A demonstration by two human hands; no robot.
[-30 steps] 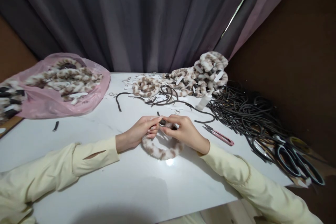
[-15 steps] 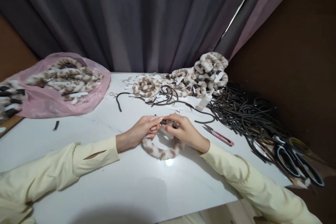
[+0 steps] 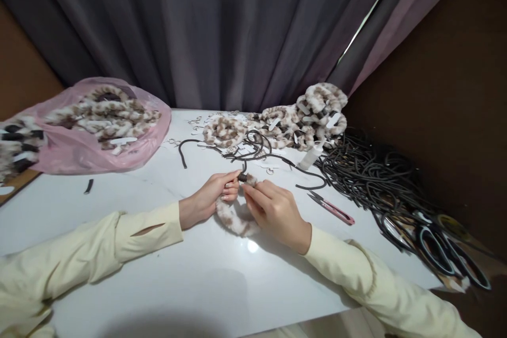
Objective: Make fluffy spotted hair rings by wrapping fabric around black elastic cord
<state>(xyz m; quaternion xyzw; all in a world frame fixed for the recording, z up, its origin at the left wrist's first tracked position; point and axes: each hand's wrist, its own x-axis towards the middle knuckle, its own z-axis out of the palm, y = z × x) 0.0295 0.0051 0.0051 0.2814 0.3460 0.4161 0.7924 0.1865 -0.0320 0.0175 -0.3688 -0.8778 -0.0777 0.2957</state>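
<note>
— Left hand (image 3: 208,198)?
— Closed in a pinch on the furry loop (image 3: 233,217), thumb and fingertips (image 3: 233,178) gripping the near end of the dark joint (image 3: 242,177) at the loop's top. Cream sleeve (image 3: 99,245) down to the wrist, forearm resting on the white desk (image 3: 166,296).

— And the right hand (image 3: 275,211)?
— Also closed on the furry loop, fingers curled over its right side, fingertips meeting the left ones at the dark joint. Palm turned down, covering part of the fur.

— Where exactly on the desk?
— Centre of the desk, just in front of the wearer. Lower arc of the loop lying on the desk surface, upper part lifted slightly between both hands. Spotted cream and brown fur.

— Around it?
— Pink thread snips (image 3: 331,207) just to the right of the right hand, flat on the desk, not touched. Beyond the hands, a loose tangle of dark cords (image 3: 253,148) with small metal rings scattered among them. Behind that, a heap of finished furry loops (image 3: 304,119) against the grey curtain (image 3: 222,26). Far left, a pink plastic bag (image 3: 75,156) stuffed with more of the same. Far right, a big pile of black elastic cord (image 3: 372,174), and large black-handled scissors (image 3: 439,245) at the desk's right edge. A short dark offcut (image 3: 88,186) lying alone on the left part of the desk.
</note>
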